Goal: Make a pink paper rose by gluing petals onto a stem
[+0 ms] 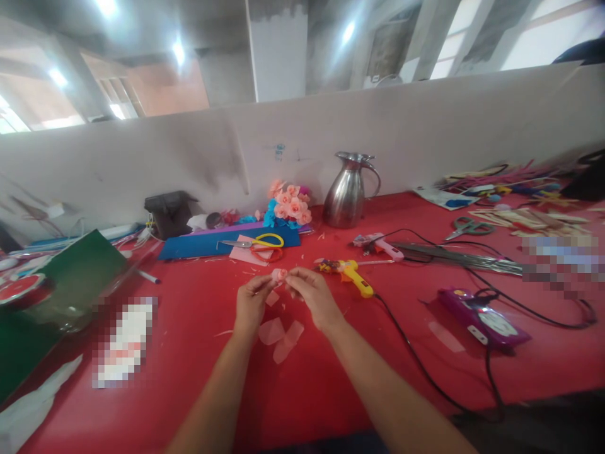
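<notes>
A small pink paper flower [279,275] is held up over the red table between my two hands. The fingers of my left hand [253,301] pinch it from the left. From the right, the fingertips of my right hand [312,293] close on its edge. Below my hands lie pale pink paper petals [288,342] and small scraps. Just right of my right hand rests a yellow glue gun [357,277], its nozzle end pointing left. Yellow-handled scissors [265,241] lie behind my hands, with a pink paper square under them.
A bunch of pink and blue paper flowers [290,207] stands at the back beside a steel jug [347,192]. A pink glue gun [392,249], wires [463,257], and a purple power strip [482,318] with trailing cords lie right. Green sheets [85,268] are left.
</notes>
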Demonstrator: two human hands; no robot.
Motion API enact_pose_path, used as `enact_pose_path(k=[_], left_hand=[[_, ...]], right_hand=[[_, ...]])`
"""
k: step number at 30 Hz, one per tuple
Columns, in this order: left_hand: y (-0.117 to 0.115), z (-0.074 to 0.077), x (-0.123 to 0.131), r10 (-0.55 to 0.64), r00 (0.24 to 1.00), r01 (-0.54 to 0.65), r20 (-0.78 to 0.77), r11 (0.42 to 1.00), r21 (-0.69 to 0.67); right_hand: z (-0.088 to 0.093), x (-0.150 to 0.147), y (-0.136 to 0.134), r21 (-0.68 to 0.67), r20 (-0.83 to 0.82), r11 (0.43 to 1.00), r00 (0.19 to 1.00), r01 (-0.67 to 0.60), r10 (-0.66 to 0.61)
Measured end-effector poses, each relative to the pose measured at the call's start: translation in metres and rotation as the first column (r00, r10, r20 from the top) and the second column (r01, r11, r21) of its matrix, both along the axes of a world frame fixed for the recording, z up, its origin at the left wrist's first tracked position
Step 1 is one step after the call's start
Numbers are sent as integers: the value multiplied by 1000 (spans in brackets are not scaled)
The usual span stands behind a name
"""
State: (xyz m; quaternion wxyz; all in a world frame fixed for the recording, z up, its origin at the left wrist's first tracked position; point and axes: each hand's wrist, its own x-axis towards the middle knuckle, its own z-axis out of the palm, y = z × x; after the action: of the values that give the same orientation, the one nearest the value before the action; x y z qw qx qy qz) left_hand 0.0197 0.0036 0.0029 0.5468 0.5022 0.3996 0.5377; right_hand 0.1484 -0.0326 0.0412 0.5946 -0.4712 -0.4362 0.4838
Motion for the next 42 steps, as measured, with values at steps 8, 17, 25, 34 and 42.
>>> enact_pose_path(k=[8,17,25,34,42], left_hand=[[2,-5,-1,45,998,-44,-37,998,43],[3,5,-3,81,989,-68,123,992,-104],[5,9,-8,93,988,-88,121,995,-47],[5,13,-12,138,989,-140,46,989,43],[6,15,-14,143,989,-145,25,987,74]], right_hand=[[1,0,0,-8,-41,1000,999,5,-5],[-8,1,6,-77,36,997,999,12,-10],[-28,-2,11,-55,567,990,812,-133,141],[-13,6,3,-110,796,805,434,-582,422],[-29,-2,3,-169,924,804,193,-570,331]])
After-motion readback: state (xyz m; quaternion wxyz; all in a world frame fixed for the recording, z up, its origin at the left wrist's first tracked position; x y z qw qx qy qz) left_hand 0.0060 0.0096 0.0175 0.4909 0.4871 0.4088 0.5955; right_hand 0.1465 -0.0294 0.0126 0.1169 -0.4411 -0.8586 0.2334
